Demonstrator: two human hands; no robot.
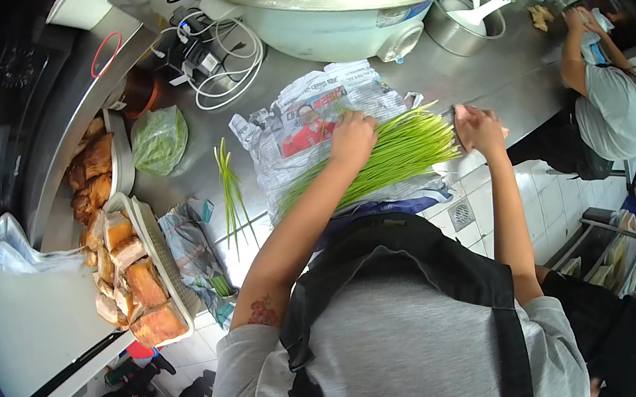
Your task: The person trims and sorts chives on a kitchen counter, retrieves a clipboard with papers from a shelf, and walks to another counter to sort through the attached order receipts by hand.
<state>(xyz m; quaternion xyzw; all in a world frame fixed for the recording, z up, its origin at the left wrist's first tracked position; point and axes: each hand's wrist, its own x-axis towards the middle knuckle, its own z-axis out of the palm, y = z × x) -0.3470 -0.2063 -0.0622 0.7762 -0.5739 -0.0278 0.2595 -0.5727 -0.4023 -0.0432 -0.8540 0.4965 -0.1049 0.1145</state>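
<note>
Reaching slantwise over the newspaper [259,152] with the left arm [291,237], and resting the left hand [354,138] back-up on the green stems [403,153], fingers curled under: can't tell whether gripping. Now out past the newspaper's right side with the right arm [510,216], nearly straight, bending the right hand [481,131] inward just beside the stem ends; can't tell whether clutching anything. Got the bunch spread across the newspaper's near right part, and, left of the newspaper, a few loose stems [228,179].
</note>
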